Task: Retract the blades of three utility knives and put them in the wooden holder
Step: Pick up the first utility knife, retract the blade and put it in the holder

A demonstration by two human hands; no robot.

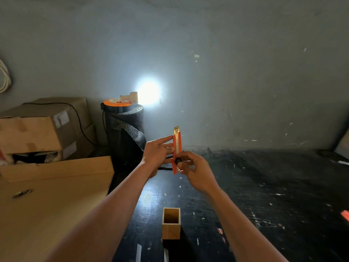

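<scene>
I hold an orange utility knife [177, 146] upright in front of me, its metal tip pointing up. My left hand [158, 154] grips its body from the left, fingers stretched along it. My right hand [194, 171] pinches the black slider knob low on the knife. The square wooden holder [171, 229] stands open and empty-looking on the dark table, below my hands. Another orange knife [345, 214] shows partly at the right edge. Whether the held knife's blade is out I cannot tell.
A tan board [56, 201] lies to the left with cardboard boxes [37, 129] behind it. A black roll [124, 129] carries an orange reel and a bright lamp [149, 92]. The dark table [264, 186] is speckled with small scraps.
</scene>
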